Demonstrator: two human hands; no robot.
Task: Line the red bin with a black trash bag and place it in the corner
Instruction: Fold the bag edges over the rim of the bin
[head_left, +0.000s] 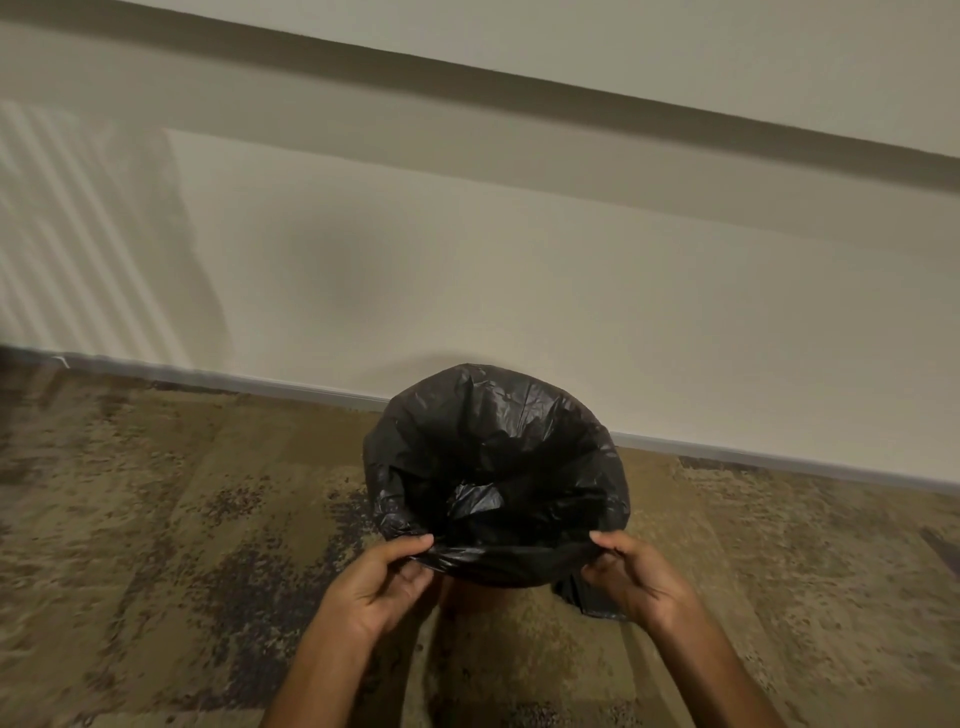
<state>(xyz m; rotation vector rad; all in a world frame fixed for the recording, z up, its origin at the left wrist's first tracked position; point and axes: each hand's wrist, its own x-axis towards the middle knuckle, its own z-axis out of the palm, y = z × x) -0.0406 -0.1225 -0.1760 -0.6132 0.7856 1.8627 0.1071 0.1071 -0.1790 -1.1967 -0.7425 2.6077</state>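
Setting: mottled brown and tan patterned carpet (156, 519) covered the floor, meeting a plain cream-coloured wall (467, 260) along a pale grey baseboard strip (311, 391) that ran slantwise across the view.
Wall detail: a darker horizontal band (519, 88) crossed the upper part of the wall, and faint striped light fell on its left side.
Bag: a crinkled black plastic trash bag (493, 457) stood open on the carpet just in front of the baseboard, its mouth spread into a wide round opening and its edge folded outward and down over a rim.
Bag interior: dark, with a loose fold of plastic lying near the bottom.
Bin: a small reddish patch (470, 595) showed below the near edge of the bag, between the two hands; the rest of the bin was hidden by the plastic, so its shape could not be told.
Left hand (384, 577): closed in a pinch on the near-left edge of the bag, thumb on top and fingers curled beneath.
Right hand (631, 571): likewise gripped the near-right edge of the bag, thumb on top, with a loose flap of black plastic hanging under it.
Between hands: the bag's near edge was pulled taut.
Arms: both bare forearms reached in from the bottom of the view.
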